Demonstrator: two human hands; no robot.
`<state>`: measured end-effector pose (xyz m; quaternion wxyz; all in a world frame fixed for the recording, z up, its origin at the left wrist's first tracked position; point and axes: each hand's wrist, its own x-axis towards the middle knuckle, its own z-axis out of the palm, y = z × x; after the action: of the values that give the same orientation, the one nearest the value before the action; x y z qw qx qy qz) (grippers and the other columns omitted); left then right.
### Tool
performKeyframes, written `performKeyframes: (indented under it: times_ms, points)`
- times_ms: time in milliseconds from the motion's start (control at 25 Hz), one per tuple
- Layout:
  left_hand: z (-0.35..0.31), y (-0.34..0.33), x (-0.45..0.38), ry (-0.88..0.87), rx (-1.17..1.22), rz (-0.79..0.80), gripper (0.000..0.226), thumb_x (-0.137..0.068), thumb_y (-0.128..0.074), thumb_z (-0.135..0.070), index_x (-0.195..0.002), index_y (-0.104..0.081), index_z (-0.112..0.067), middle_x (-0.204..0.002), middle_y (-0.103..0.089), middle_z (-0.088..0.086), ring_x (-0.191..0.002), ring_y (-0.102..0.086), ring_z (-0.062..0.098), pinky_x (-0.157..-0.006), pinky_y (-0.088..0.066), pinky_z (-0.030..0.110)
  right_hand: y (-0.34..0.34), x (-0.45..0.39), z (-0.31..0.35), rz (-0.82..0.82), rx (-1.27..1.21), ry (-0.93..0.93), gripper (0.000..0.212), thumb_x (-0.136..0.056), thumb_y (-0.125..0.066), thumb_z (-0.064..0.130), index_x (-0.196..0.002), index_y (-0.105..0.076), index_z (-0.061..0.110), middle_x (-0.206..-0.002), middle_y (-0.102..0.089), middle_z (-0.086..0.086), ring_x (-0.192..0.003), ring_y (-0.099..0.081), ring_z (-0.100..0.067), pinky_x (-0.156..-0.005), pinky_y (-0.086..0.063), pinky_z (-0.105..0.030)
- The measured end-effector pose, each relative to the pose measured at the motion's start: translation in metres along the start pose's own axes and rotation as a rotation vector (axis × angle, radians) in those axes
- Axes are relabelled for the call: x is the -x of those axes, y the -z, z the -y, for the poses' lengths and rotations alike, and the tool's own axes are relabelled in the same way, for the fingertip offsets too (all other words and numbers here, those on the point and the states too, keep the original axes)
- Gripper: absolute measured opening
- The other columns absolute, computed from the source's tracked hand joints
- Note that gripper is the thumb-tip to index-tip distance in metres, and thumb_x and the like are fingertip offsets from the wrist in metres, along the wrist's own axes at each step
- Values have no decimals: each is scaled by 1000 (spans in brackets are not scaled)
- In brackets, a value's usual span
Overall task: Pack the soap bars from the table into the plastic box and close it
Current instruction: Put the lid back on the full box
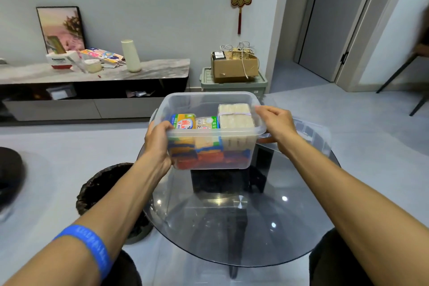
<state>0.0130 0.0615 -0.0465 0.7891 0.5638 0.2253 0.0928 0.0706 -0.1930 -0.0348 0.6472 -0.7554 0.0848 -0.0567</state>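
Note:
A clear plastic box (209, 100) stands on the far side of the round glass table (232, 227), without its lid on. Inside it are packed soap bars: a yellow-wrapped one (184, 123), a pale one with green print (206, 123), and a bundle of cream bars (235, 115) at the right. Coloured packs fill the bottom. My left hand (157, 144) grips the box's left front corner at the rim. My right hand (276, 125) holds the right rim. The clear lid (311, 132) lies on the table to the right of the box, behind my right wrist.
A dark woven basket (104, 188) stands on the floor left of the table. Beyond are a low TV cabinet (92, 72) with clutter and a green crate (232, 86) carrying a cardboard box. A chair (415, 72) stands at the far right.

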Motion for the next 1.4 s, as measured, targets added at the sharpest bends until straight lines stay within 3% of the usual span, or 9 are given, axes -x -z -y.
performKeyframes:
  times_ms: [160,240,320,520,680,880,1120,1280,1400]
  points:
    - [5,-7,0,-26,0,-49,45,-80,-46,-19,-125,-53,-18,-88,-66,9,-65,-66,21,-55,-52,37,33,-7,-43,-237,621,172,30,-96,-40,28,-101,-62,9,-106,-67,-18,-91,-60,-39,-77,-52,-46]
    - [7,-7,3,-46,11,-46,40,-83,-47,-22,-122,-53,-23,-85,-68,8,-59,-68,20,-50,-53,37,51,-7,-72,-39,1167,177,32,-92,-44,18,-120,-54,10,-124,-60,-18,-108,-54,-40,-87,-46,-47]
    - [11,-5,6,-67,58,0,31,-86,-52,-29,-116,-53,-30,-84,-71,6,-55,-71,18,-41,-53,38,61,-7,-90,143,1385,156,34,-94,-44,18,-127,-46,11,-134,-52,-13,-118,-49,-38,-93,-40,-48]
    - [25,11,6,-76,-20,109,54,-83,-49,-67,-127,-53,-36,-111,-71,-2,-87,-71,8,-61,-53,36,71,-10,-98,42,1402,394,20,-95,-53,22,-110,-55,8,-117,-56,-14,-105,-51,-35,-84,-44,-46]
    - [22,20,3,-59,15,161,56,-83,-30,-77,-107,-67,-44,-107,-72,-16,-111,-58,10,-81,-42,50,75,-11,-99,-68,1313,374,18,-94,-54,18,-109,-55,6,-114,-55,-16,-104,-50,-36,-86,-45,-51]
    - [10,29,-4,-28,64,164,66,-80,-26,-81,-114,-66,-41,-115,-71,-6,-110,-63,21,-74,-49,50,83,-11,-58,-259,980,429,21,-96,-54,18,-108,-56,2,-113,-55,-21,-104,-49,-40,-84,-42,-50]
    - [5,31,-5,-10,33,192,75,-76,-25,-85,-111,-70,-36,-114,-71,0,-111,-62,25,-90,-42,59,37,18,23,63,859,885,21,-94,-58,17,-111,-56,7,-109,-55,-12,-99,-49,-29,-84,-42,-43]
    - [-10,31,-9,-51,-93,128,60,-83,-34,-76,-95,-73,-33,-105,-74,-5,-107,-61,20,-94,-36,52,-10,38,47,367,1134,936,29,-96,-54,26,-122,-55,14,-120,-53,-7,-108,-47,-26,-89,-40,-42]
    - [-13,32,-12,-71,-176,96,54,-84,-43,-69,-117,-64,-31,-109,-70,-8,-102,-61,16,-90,-42,47,-31,47,57,445,1171,935,28,-97,-53,26,-122,-53,15,-122,-52,-6,-109,-46,-25,-92,-40,-43]
